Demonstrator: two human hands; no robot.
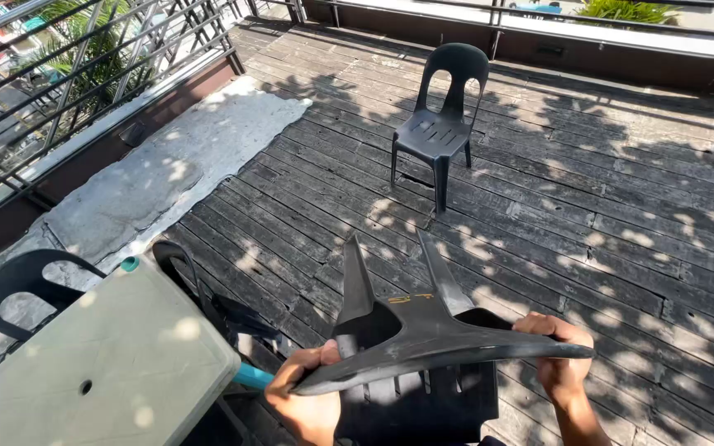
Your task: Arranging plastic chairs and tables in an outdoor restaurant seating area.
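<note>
We've got a black chair (423, 347) tipped over, legs away from us, left hand (303, 400) and right hand (559, 359) clamped on its rim. Mid-carry, probably; next needs a clear path past the surface (101, 372) left of our hands.

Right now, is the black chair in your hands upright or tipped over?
Tipped. The held chair lies on its side, legs pointing away, gripped by left hand and right hand.

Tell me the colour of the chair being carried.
Black; the upturned chair gripped by both hands shows clearly in the head view.
</note>
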